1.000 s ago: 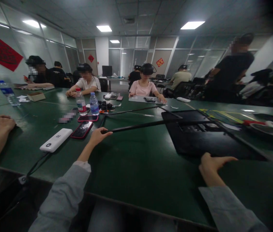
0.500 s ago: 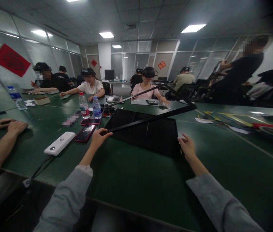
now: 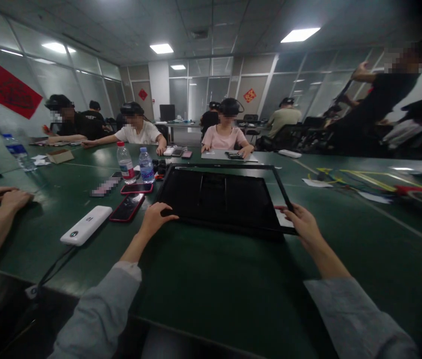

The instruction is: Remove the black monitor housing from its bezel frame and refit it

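Note:
A thin black rectangular frame (image 3: 280, 185), like a monitor bezel, is held low over a flat black panel (image 3: 241, 199) on the green table. My left hand (image 3: 155, 219) pinches the frame's near left corner between thumb and fingers. At the near right corner, my right hand (image 3: 303, 222) has its fingers closed around the frame's right side. Through the frame's opening, the panel shows two thin pale lines. The frame reaches past the panel on the right, and I cannot tell whether the two touch.
Left of the panel lie a white power bank (image 3: 87, 225) with a cable, a red-edged phone (image 3: 127, 207) and two bottles (image 3: 146, 165). Another person's hands (image 3: 16, 197) rest at far left. Yellow cables (image 3: 368, 180) lie at right. Several people sit across the table (image 3: 211, 284).
The frame has come down from a raised tilt to nearly level over the panel. My right hand, earlier beside the panel's right edge, now grips the frame's right side.

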`<state>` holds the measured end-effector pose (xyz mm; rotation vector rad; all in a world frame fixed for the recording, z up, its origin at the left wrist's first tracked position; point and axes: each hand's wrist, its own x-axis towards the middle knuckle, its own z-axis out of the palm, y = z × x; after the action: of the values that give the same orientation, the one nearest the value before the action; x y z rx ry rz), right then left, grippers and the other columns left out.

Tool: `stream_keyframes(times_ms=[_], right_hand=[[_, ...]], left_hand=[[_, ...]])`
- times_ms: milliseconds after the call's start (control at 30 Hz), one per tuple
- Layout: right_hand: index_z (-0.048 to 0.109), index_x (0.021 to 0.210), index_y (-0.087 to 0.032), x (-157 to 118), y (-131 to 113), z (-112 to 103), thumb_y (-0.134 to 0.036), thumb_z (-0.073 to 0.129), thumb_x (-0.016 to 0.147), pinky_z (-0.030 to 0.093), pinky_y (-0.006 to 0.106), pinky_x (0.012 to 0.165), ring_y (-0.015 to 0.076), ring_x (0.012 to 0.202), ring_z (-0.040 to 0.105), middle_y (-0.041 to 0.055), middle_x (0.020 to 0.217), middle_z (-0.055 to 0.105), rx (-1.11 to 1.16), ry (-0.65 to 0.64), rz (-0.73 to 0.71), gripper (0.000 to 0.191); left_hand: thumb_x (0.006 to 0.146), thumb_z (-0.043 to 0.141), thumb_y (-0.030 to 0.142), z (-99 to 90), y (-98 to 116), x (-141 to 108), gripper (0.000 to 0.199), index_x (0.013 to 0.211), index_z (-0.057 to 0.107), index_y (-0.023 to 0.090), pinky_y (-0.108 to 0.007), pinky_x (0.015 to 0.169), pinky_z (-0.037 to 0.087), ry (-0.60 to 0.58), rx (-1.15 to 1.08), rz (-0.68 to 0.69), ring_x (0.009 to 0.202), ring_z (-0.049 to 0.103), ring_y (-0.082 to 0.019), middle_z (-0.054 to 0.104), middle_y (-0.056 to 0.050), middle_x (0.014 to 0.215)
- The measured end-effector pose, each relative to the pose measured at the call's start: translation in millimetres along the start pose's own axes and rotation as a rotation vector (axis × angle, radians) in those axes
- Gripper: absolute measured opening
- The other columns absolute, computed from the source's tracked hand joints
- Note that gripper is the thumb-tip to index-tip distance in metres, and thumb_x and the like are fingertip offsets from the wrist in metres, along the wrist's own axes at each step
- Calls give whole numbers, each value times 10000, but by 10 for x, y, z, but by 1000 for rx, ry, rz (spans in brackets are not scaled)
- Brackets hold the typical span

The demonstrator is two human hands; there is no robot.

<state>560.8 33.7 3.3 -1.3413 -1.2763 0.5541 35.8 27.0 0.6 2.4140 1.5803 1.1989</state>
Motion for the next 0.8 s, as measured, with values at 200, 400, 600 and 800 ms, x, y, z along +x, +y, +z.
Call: stream_keyframes(times_ms=[200, 400, 600, 800], right_hand=[[624, 1192, -177, -92, 201, 330, -378, 440, 883, 432, 534, 1054, 317, 1173, 580, 174, 1199, 663, -404, 158, -225, 413], [586, 1296, -138, -145, 277, 391, -356, 381, 908, 422, 543, 1051, 337, 1226, 529, 202, 1221, 632, -545, 191, -194, 490], [580, 1314, -130, -158, 335, 358, -347, 387, 914, 414, 568, 1049, 354, 1212, 530, 209, 1168, 627, -606, 183, -134, 494], [599, 1277, -159, -156, 404, 349, -339, 451, 876, 394, 544, 1093, 348, 1224, 529, 178, 1122, 638, -542, 154, -90, 464]], left_hand=[[810, 746, 527, -38, -83, -24, 357, 999, 703, 227, -412, 935, 477, -40, 102, 10, 1005, 660, -255, 737, -57, 1017], [824, 737, 516, -9, -91, -31, 352, 1013, 699, 222, -425, 959, 465, -82, 111, -11, 1033, 652, -255, 730, -59, 1047], [826, 730, 528, 17, -39, -25, 357, 1016, 698, 228, -448, 999, 429, -138, 128, -40, 1075, 635, -265, 715, -65, 1069], [822, 731, 525, 3, 0, -42, 337, 1000, 714, 240, -479, 1023, 403, -196, 117, -71, 1112, 611, -281, 699, -73, 1103]])
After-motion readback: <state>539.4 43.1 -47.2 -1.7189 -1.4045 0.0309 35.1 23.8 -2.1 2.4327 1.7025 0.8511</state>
